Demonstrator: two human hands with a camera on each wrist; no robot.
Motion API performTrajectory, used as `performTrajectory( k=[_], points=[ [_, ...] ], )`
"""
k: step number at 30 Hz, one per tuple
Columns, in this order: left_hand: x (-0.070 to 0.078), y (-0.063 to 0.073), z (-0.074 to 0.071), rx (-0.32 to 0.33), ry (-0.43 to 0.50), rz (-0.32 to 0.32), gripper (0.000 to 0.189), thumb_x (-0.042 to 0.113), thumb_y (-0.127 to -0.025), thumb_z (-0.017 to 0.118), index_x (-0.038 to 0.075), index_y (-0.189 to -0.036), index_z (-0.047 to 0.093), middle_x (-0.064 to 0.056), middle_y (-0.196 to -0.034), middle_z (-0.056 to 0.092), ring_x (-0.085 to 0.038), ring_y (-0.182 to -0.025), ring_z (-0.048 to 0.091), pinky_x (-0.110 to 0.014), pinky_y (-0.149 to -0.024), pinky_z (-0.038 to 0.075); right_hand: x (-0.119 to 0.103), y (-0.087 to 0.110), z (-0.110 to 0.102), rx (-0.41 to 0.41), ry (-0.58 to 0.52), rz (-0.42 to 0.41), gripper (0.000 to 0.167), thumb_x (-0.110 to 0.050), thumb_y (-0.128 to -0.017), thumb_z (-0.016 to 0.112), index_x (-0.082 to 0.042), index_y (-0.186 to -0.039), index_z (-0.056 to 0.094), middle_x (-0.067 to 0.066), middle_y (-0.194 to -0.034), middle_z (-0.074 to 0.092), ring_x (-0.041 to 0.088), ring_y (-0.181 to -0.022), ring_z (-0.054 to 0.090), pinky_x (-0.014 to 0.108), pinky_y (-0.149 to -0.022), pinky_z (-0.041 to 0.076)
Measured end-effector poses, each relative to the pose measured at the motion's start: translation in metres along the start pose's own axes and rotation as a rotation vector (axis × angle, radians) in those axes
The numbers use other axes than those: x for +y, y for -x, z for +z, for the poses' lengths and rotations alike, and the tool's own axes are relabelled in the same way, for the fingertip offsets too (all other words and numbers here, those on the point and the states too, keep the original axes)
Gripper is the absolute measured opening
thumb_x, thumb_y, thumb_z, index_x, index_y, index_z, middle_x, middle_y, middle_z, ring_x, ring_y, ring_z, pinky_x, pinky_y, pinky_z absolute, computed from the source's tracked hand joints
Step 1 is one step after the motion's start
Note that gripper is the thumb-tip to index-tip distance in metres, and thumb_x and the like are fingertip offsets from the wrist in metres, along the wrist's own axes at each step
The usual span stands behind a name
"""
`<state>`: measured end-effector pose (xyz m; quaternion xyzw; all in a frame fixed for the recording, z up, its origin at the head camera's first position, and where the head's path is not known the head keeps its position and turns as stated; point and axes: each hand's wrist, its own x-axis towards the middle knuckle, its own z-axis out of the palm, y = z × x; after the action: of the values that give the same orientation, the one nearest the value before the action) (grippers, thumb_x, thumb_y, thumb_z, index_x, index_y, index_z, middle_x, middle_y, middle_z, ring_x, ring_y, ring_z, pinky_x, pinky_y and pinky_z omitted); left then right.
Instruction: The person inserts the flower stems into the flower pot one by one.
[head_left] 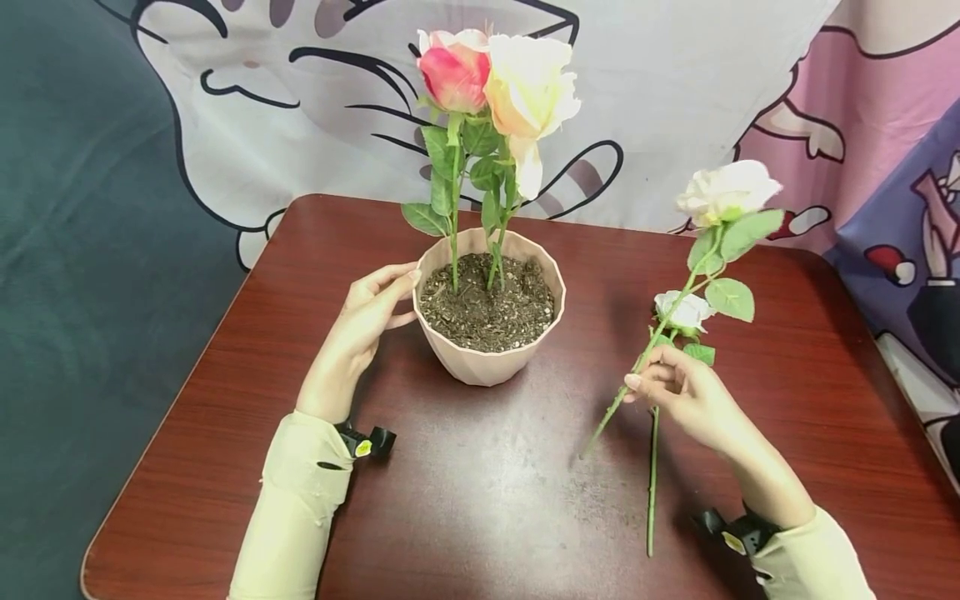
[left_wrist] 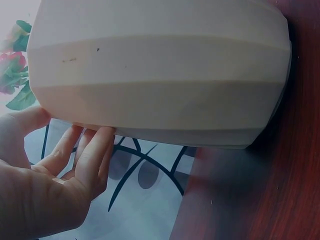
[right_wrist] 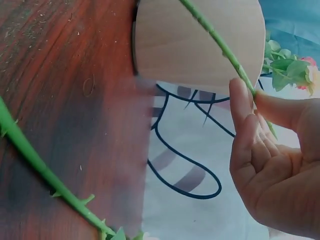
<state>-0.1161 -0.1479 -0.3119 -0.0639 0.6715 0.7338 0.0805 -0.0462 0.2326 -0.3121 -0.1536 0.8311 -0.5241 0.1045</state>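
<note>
A pale pink faceted flowerpot (head_left: 486, 367) full of dark soil (head_left: 487, 321) stands on the table. Two artificial roses rise from the soil, a pink rose (head_left: 455, 73) and a cream-yellow rose (head_left: 529, 87). At the pot's left side, my left hand (head_left: 360, 329) touches it, the thumb at the rim and the fingertips against the outer wall (left_wrist: 165, 102). My right hand (head_left: 690, 396) pinches the green stem of a white rose (head_left: 727, 196) between thumb and fingers, bloom up and stem tilted. In the right wrist view that stem (right_wrist: 220, 42) crosses in front of the pot.
A second white rose (head_left: 684, 311) lies on the table under the right hand, its thorny stem (right_wrist: 37, 170) pointing toward me. The brown wooden table (head_left: 247, 467) meets a cartoon-cat cloth (head_left: 247, 142) behind. Bits of soil lie scattered on the tabletop.
</note>
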Motion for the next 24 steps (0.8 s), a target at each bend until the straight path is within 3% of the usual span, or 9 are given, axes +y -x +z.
performTrajectory(
  k=[9, 16, 24],
  points=[
    [0.001, 0.001, 0.000, 0.002, -0.008, 0.003, 0.039, 0.024, -0.092, 0.060, 0.004, -0.125, 0.056, 0.000, -0.111, 0.059, -0.012, -0.098, 0.058, -0.025, -0.074, 0.056, -0.012, -0.014, 0.000, 0.123, -0.068, -0.134, 0.008, 0.009, -0.087, 0.057, 0.005, -0.092, 0.051, 0.000, -0.078, 0.070, 0.008, -0.071, 0.067, 0.018, -0.058, 0.049],
    [0.004, 0.002, 0.001, -0.002, -0.032, -0.006, 0.040, 0.026, -0.092, 0.060, 0.006, -0.126, 0.056, -0.003, -0.116, 0.058, -0.012, -0.102, 0.058, -0.026, -0.077, 0.055, -0.036, -0.026, -0.009, 0.106, -0.287, -0.288, 0.023, 0.020, -0.084, 0.051, 0.003, -0.099, 0.051, 0.004, -0.083, 0.070, 0.012, -0.074, 0.068, 0.017, -0.062, 0.052],
    [0.003, 0.004, -0.001, 0.003, -0.028, -0.002, 0.040, 0.025, -0.092, 0.058, 0.005, -0.127, 0.055, -0.005, -0.119, 0.057, -0.013, -0.101, 0.057, -0.026, -0.077, 0.055, -0.071, -0.048, -0.021, 0.118, -0.348, -0.366, 0.017, 0.017, -0.086, 0.051, 0.002, -0.095, 0.054, 0.007, -0.082, 0.071, 0.015, -0.074, 0.068, 0.017, -0.063, 0.052]
  ],
)
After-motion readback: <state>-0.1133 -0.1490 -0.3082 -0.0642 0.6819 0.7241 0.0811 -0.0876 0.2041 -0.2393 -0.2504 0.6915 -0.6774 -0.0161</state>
